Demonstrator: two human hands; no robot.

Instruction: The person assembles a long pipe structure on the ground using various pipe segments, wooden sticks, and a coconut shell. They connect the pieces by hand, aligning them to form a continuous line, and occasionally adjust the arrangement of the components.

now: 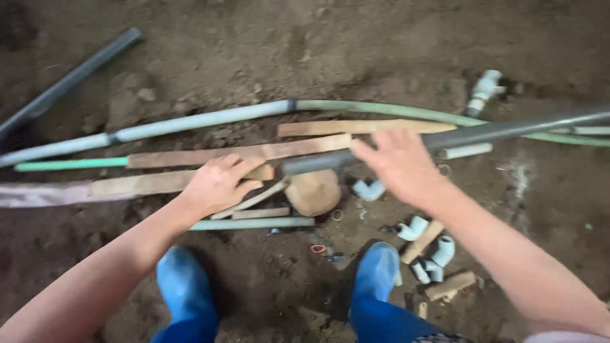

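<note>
The ground is bare brown dirt (254,51), littered with pipe and timber. A long pale grey pipe (190,121) runs from the left edge toward the centre, where it joins a green hose (394,111) that curves off to the right edge. Below these lie a reddish wooden plank (241,152) and a paler wooden strip (362,127). A second dark pipe (70,79) lies diagonally in the upper left. A round tan stone (313,192) sits in the middle of the frame, with a short green pipe (254,223) below it. White elbow fittings (438,251) and small wooden offcuts (450,286) are scattered at lower right, and a white valve fitting (483,92) lies at upper right. Two blue boots (184,286) stand at the bottom edge.

The dark grey pipe (457,136) stretches from just above the stone out to the right edge. It is straight and matt, with a bright sheen near its far end, and its near end is cut square.

The right hand (400,165) is spread wide, fingers extended, over the pipe's near stretch; whether it touches the pipe cannot be told through the blur. The left hand (219,184) is curled loosely, resting on a light wooden board (127,185) at centre left, just beside the pipe's cut end.
</note>
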